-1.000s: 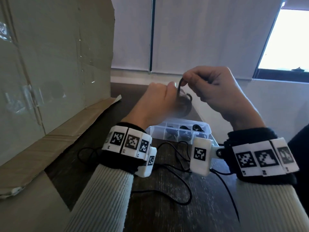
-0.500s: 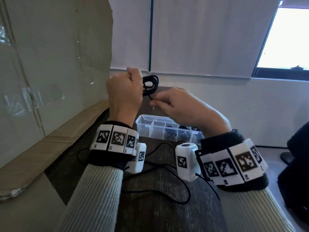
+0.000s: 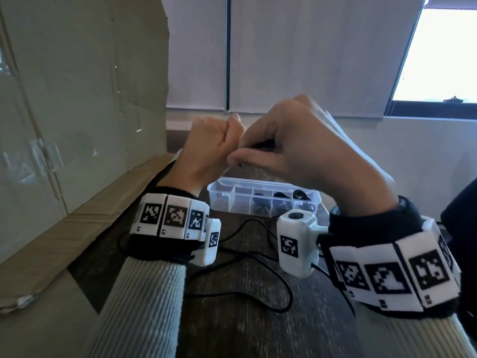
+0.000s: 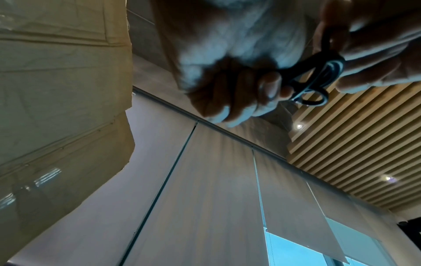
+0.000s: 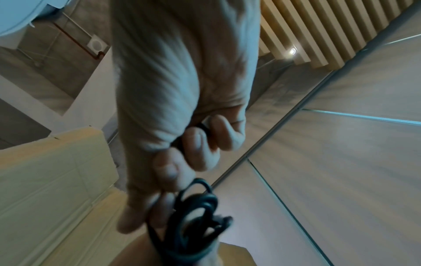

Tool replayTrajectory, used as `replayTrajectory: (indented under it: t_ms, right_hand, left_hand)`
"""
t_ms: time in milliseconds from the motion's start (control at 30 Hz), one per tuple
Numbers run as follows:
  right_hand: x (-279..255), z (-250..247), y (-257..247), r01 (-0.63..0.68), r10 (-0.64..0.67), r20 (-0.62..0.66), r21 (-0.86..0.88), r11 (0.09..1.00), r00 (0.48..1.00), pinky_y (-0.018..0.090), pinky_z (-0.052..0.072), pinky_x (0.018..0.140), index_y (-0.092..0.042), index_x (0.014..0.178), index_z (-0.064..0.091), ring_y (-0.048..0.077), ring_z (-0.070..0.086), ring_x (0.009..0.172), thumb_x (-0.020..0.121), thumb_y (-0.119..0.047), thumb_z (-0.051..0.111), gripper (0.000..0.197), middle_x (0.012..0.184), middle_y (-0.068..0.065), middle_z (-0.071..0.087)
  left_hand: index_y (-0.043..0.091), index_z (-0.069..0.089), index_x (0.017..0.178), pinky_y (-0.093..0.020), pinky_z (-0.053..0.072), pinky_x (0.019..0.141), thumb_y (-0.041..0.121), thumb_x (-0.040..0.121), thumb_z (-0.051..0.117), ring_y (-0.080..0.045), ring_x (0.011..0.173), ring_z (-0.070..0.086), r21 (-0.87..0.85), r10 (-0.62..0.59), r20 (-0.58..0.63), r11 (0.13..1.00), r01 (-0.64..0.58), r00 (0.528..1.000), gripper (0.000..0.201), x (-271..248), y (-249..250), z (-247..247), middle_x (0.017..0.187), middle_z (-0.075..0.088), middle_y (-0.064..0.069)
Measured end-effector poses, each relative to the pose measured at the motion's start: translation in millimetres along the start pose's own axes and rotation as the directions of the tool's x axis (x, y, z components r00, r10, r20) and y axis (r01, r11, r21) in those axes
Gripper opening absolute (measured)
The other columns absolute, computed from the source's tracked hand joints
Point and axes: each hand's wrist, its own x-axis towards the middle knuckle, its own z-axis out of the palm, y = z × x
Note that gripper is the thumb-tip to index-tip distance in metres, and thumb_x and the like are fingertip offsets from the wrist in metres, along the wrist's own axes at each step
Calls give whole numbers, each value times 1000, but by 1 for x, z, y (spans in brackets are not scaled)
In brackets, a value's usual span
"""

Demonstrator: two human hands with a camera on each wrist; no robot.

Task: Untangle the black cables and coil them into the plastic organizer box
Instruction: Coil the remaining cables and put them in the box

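While both hands are raised above the table, they meet on a small black coil of cable held between them. Left hand: fingers curled into a fist, with the fingertips pinching one end of the coil, as the left wrist view shows. Right hand: fingers bent downward over the coil; in the right wrist view its fingers are curled round a dark strand, and the wound loops lie just beyond them. From the head view the coil is almost wholly hidden by the two hands; only a dark sliver shows under the right hand.

Box: clear plastic, divided into compartments, standing on the table beneath and beyond the hands. Several compartments toward its right side hold dark coiled cables; those toward its left appear to hold none. Which cable occupies which compartment cannot be told.

Loose cable: a thin black line lying in open curves on the dark wood table between the two wrists, near the box.

Cardboard: a large sheet standing at the left of the table, its lower flap folded out over the table edge. Both wrists carry bands with black-and-white square markers and a white camera housing.
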Motion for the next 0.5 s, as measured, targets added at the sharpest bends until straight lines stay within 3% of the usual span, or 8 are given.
replayTrajectory:
  t_ms: [67,100,167,200,233,300,367,500]
  right_hand:
    - [0,-1,5,15,-7,-51,159,987,999,18,47,54,-36,65,73,-2,60,55,73,-28,83,15,48,-25,60]
    - [0,-1,8,26,-11,-68,222,975,998,19,50,56,-27,64,76,2,63,55,70,-22,85,12,52,-16,66]
    - [-1,-2,13,47,-27,-73,282,958,997,13,48,57,-13,66,77,3,63,54,68,-14,85,8,55,-6,68]
    - [-2,-2,16,55,-33,-73,325,944,997,11,46,58,-10,67,77,2,62,53,69,-12,85,8,56,-8,68]
    - [-4,-3,21,66,-34,-87,393,917,996,10,44,58,-7,68,76,1,60,52,70,-11,85,10,55,-11,67]
    - [-9,-7,32,90,3,-165,554,828,986,12,42,53,-6,70,73,1,54,46,69,-9,83,11,50,-13,62]
    - [-14,-10,42,119,70,-251,662,740,965,15,42,50,-10,73,70,3,49,44,69,-13,79,10,49,-10,60]
    - [-10,3,53,145,141,-309,741,656,941,18,43,50,-18,68,71,9,51,49,75,-10,77,12,57,-8,65]
  left_hand:
    - [4,50,52,-7,36,46,8,99,45,-7,46,49,-19,-97,142,995,101,985,48,0,4,3,44,41,3]
    - [-5,57,64,-11,45,54,7,95,51,-14,59,61,-61,-130,209,987,145,969,34,0,3,9,52,52,-6]
    - [-17,58,90,-45,55,76,5,83,57,-44,82,63,-221,-203,337,932,287,919,22,-2,6,19,79,61,-33]
    - [-17,58,95,-50,55,74,7,80,54,-44,81,63,-264,-185,363,920,291,913,28,-3,8,22,84,61,-36]
    - [-16,58,93,-43,56,63,12,81,51,-36,69,64,-275,-166,358,922,274,919,31,-4,10,23,77,62,-32]
    - [-15,57,80,-23,40,38,31,87,45,-14,38,49,-330,-115,363,912,243,925,48,-3,21,23,51,54,-11]
    - [-18,50,69,-18,29,35,44,90,37,-12,30,35,-431,-84,397,862,266,914,67,-3,32,20,42,44,-9]
    - [-23,47,71,-16,24,37,29,91,29,-14,28,26,-562,-71,422,762,322,904,58,-2,37,19,35,36,-1]
